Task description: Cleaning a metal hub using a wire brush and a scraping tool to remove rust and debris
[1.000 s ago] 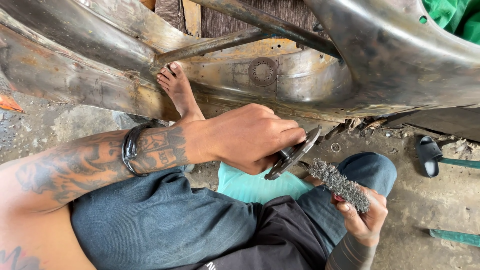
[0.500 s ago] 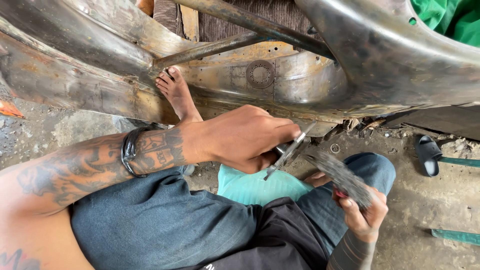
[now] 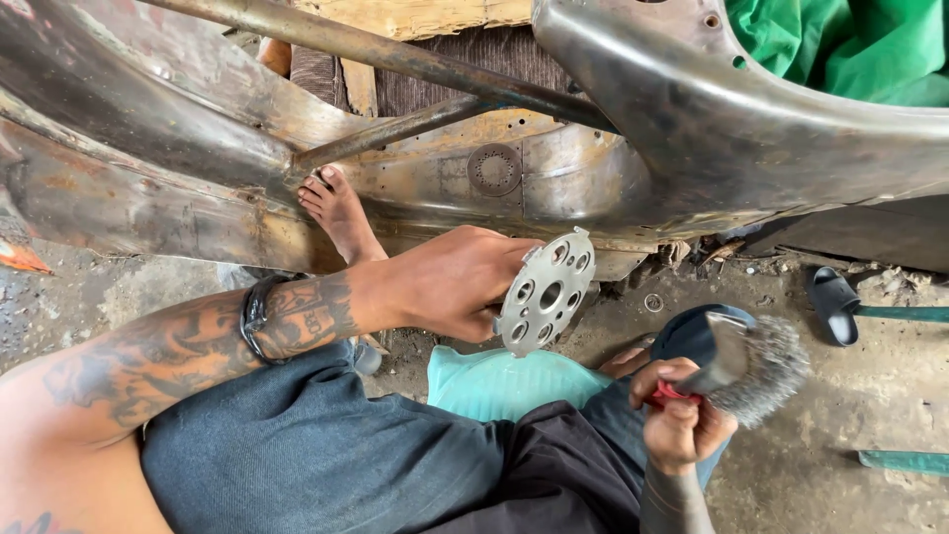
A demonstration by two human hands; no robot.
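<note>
Seen from above on a gritty workshop floor [image 3: 830, 445]: left hand [image 3: 450, 282] closed around the rim of a round perforated metal disc [image 3: 546, 293], held up on edge, face tilted toward the camera, above the lap and a turquoise cushion [image 3: 504, 381], just in front of a rusted vehicle frame [image 3: 692, 129]. Right hand [image 3: 677, 420] clenched around the red grip of a wire brush [image 3: 756, 366], bristles pointing right, near the disc but clear of it. Tattooed forearm, dark wristband [image 3: 255, 316], dark trousers [image 3: 326, 455]; bare foot [image 3: 341, 213] braced against the frame's lower rail; black sandal [image 3: 835, 305] near the floor's right edge, small washer [image 3: 653, 303] in the dirt under the frame. Judged from its look: thin plate steel, stiff, light enough for one hand, unlikely to flex or break, though likely dusty or slick and edged sharply at the notched rim and round the holes. Best taken by the rim, as here, fingers behind and thumb on the edge, leaving the face free; a finger hooked through a hole probably steadier against slipping or spinning under brush pressure. Brush light too, with springy, prickly wires — handle the only sensible hold.
</note>
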